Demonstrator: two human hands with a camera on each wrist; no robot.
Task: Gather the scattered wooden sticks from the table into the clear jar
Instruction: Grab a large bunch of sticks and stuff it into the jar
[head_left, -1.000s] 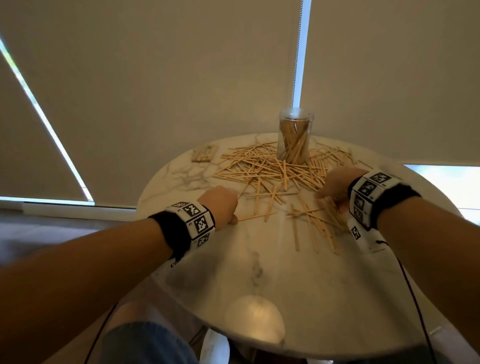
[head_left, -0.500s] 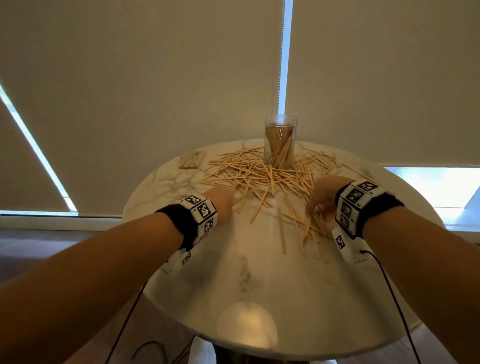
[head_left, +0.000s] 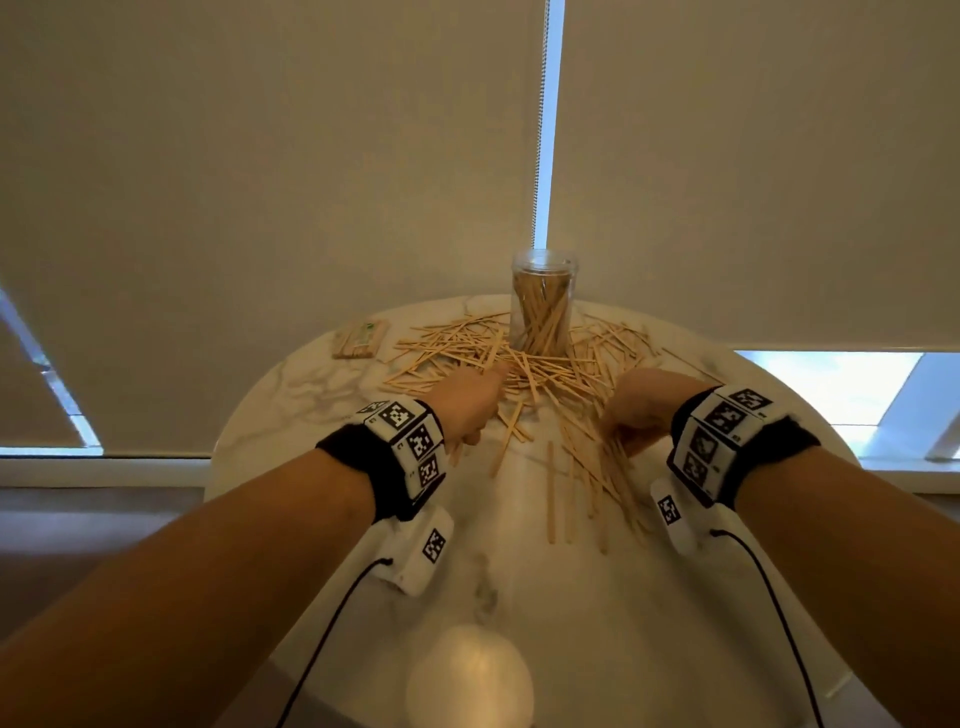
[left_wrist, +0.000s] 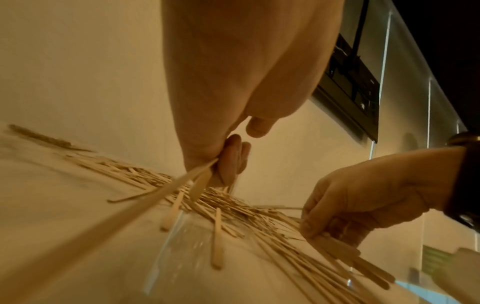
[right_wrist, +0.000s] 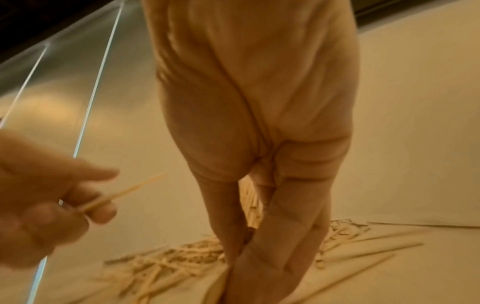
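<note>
Several flat wooden sticks (head_left: 540, 371) lie scattered over the far half of the round marble table (head_left: 571, 597). The clear jar (head_left: 543, 301) stands upright at the table's back, part filled with sticks. My left hand (head_left: 470, 405) hovers at the near left of the pile and pinches a few sticks (left_wrist: 182, 183). My right hand (head_left: 641, 410) sits low at the pile's near right, fingers curled round a bundle of sticks (left_wrist: 348, 255) whose ends still rest on the table. In the right wrist view my fingers (right_wrist: 270, 236) close on the bundle.
A small pack of sticks (head_left: 361, 340) lies at the table's far left. Closed roller blinds (head_left: 260, 182) hang right behind the table. Cables (head_left: 332, 623) run from both wrist units over the near table edge.
My left hand has moved forward from the near left into the pile's edge and now pinches sticks. The right hand stays at the pile's near right, gripping its bundle. The head view has shifted.
</note>
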